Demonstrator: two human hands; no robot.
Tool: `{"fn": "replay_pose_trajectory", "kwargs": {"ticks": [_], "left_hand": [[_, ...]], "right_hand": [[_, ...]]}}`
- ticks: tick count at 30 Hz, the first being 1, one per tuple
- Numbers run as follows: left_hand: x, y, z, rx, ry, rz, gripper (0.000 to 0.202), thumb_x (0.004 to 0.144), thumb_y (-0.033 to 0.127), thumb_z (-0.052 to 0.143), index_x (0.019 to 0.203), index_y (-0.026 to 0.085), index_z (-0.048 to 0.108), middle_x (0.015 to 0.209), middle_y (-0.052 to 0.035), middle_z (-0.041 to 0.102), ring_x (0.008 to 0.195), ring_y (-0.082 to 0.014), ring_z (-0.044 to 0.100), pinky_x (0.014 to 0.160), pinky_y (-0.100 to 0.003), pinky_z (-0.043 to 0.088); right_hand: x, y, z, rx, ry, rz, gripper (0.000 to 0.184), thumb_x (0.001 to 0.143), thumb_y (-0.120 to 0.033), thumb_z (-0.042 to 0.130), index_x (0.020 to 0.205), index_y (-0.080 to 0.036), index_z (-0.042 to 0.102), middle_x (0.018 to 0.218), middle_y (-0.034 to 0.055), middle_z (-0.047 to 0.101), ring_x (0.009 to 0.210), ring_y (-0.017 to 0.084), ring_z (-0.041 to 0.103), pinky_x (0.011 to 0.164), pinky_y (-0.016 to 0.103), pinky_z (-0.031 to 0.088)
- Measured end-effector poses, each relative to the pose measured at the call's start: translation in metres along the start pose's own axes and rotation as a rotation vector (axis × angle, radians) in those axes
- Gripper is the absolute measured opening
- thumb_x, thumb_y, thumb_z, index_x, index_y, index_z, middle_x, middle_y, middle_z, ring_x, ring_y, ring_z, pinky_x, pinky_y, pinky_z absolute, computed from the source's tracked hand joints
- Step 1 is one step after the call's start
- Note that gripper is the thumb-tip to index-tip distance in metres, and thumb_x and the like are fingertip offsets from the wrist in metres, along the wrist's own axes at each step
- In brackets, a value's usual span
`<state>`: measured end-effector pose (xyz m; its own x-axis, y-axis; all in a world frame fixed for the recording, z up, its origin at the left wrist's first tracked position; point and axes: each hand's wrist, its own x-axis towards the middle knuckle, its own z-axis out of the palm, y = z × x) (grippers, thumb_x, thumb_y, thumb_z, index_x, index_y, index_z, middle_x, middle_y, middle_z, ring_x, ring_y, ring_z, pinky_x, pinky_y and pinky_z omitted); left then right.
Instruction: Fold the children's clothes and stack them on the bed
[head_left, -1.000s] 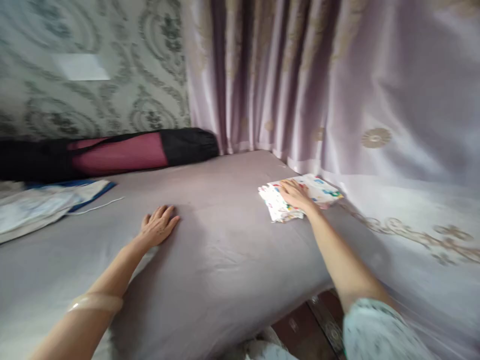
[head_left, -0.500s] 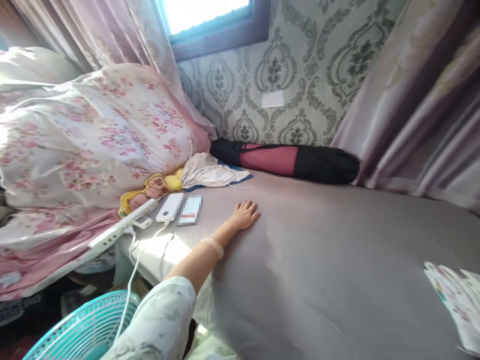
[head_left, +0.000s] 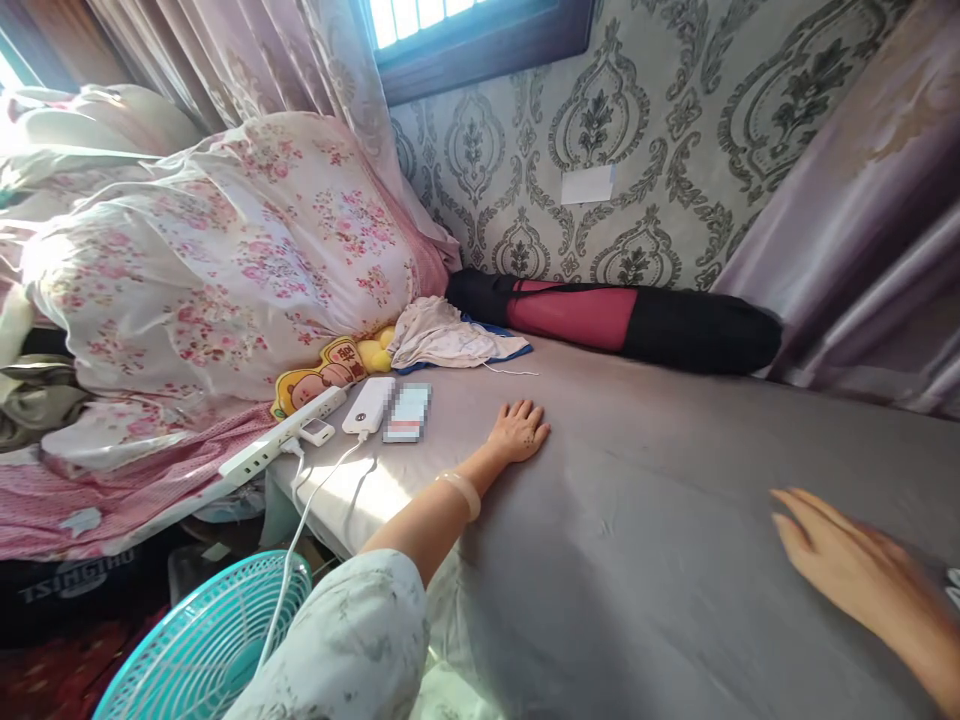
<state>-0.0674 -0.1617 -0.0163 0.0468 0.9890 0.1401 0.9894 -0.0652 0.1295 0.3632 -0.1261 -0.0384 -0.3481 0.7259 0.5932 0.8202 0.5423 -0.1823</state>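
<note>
My left hand (head_left: pixel 519 431) lies flat on the grey bed sheet (head_left: pixel 645 600), palm down, with its fingers spread. A pale bangle (head_left: pixel 459 492) circles that wrist. Over the sheet on the right is my right hand (head_left: pixel 836 550), fingers stretched out, thumb a little apart, holding nothing that shows. Whether it touches the sheet I cannot tell. Nearest to my left hand are a phone (head_left: pixel 407 412) with a blurred-out screen and a white power bank (head_left: pixel 369 405) with a cable plugged in.
A white power strip (head_left: pixel 285 432) and a small white device (head_left: pixel 316 431) lie by the bed's left edge. Behind are a crumpled cloth (head_left: pixel 442 335) and a black and red long bag (head_left: pixel 570 315) along the wall. A turquoise fan (head_left: pixel 217 640) stands low at left.
My right hand has come into view at the right. A white patterned thing at the right edge is out of sight. The view has shifted; my left hand stays flat on the sheet.
</note>
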Motion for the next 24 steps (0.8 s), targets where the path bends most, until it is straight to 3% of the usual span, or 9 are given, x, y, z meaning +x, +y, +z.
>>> {"fn": "replay_pose_trajectory", "kwargs": {"ticks": [3,7,10,13,19,24], "left_hand": [[0.0,-0.001,0.001,-0.014,-0.01,-0.004,0.058,0.1,0.049,0.022,0.145,0.018,0.042,0.154,-0.0136,0.039,0.143,-0.0276,0.031,0.117,-0.05,0.023],[0.0,-0.001,0.0,-0.026,-0.015,-0.016,0.059,0.1,0.049,0.021,0.145,0.018,0.041,0.155,-0.0136,0.038,0.144,-0.0278,0.03,0.117,-0.05,0.022],[0.0,-0.001,-0.002,-0.027,-0.027,-0.016,0.059,0.1,0.05,0.021,0.145,0.018,0.041,0.154,-0.0134,0.038,0.144,-0.0277,0.03,0.117,-0.05,0.022],[0.0,0.0,-0.002,-0.02,-0.032,-0.012,0.059,0.1,0.05,0.021,0.145,0.019,0.041,0.154,-0.0125,0.038,0.144,-0.0269,0.03,0.117,-0.049,0.023],[0.001,-0.003,-0.003,-0.017,0.022,0.029,0.054,0.099,0.049,0.027,0.139,0.019,0.048,0.148,-0.0135,0.046,0.138,-0.0281,0.038,0.113,-0.048,0.029],[0.018,-0.029,-0.021,-0.16,-0.067,0.114,0.043,0.096,0.046,0.039,0.127,0.023,0.06,0.136,-0.0087,0.058,0.123,-0.0257,0.051,0.102,-0.041,0.04]], "right_hand": [[0.03,-0.04,0.027,-0.084,-0.16,-0.012,0.044,0.089,-0.032,0.037,0.121,-0.025,0.067,0.114,0.0129,0.069,0.1,0.029,0.065,0.089,0.047,0.047],[0.072,-0.115,0.066,-0.045,-0.212,-0.058,0.04,0.089,-0.022,0.041,0.119,-0.022,0.068,0.103,0.0108,0.068,0.098,0.025,0.062,0.088,0.038,0.047],[0.089,-0.15,0.082,-0.029,-0.234,-0.078,0.033,0.092,-0.02,0.042,0.109,-0.02,0.07,0.103,0.0106,0.066,0.096,0.024,0.059,0.085,0.036,0.046],[0.091,-0.162,0.092,-0.047,-0.25,-0.066,0.03,0.094,-0.021,0.043,0.106,-0.018,0.07,0.099,0.0103,0.064,0.094,0.024,0.058,0.083,0.035,0.045],[0.083,-0.158,0.104,0.014,-0.227,-0.05,0.032,0.095,-0.021,0.04,0.11,-0.018,0.068,0.098,0.0102,0.065,0.095,0.023,0.059,0.084,0.034,0.045],[0.08,-0.156,0.108,0.057,-0.19,-0.024,0.031,0.094,-0.021,0.039,0.11,-0.02,0.066,0.098,0.0096,0.066,0.094,0.023,0.06,0.083,0.035,0.045]]}}
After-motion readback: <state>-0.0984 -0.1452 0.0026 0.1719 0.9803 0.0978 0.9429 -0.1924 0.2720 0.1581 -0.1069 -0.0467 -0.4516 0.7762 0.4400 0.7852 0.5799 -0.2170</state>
